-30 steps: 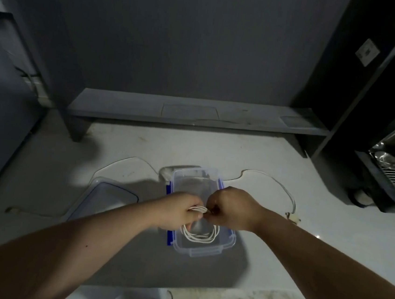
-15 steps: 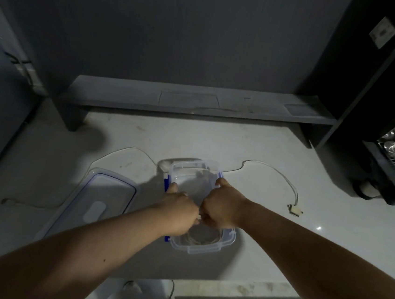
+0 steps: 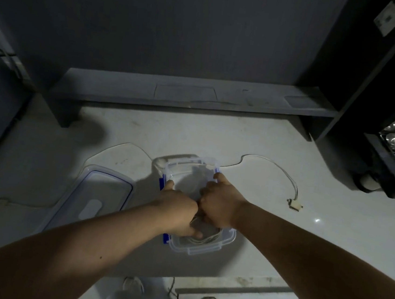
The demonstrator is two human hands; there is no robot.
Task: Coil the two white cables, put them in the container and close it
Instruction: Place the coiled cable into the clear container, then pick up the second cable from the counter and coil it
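**Pressing the first coil down into the box**

Head view: both hands sit knuckle to knuckle over the clear container [image 3: 196, 244] at centre frame. The left hand [image 3: 180, 214] and the right hand [image 3: 219, 206] reach down inside it, fingers curled on the coiled white cable [image 3: 204, 241], whose pale loops show against the near wall, below the hands. How firmly the fingers pinch it I cannot tell, as the knuckles hide them.

The second white cable [image 3: 272, 165] lies uncoiled on the counter [image 3: 279, 243], right of centre. It runs from the box's far right corner out in an arc to its plug [image 3: 295, 204], right of the right hand, which is the nearer one. It looks thin and limp.

The lid [image 3: 98, 200] lies flat, left of the box, nearer the left hand.
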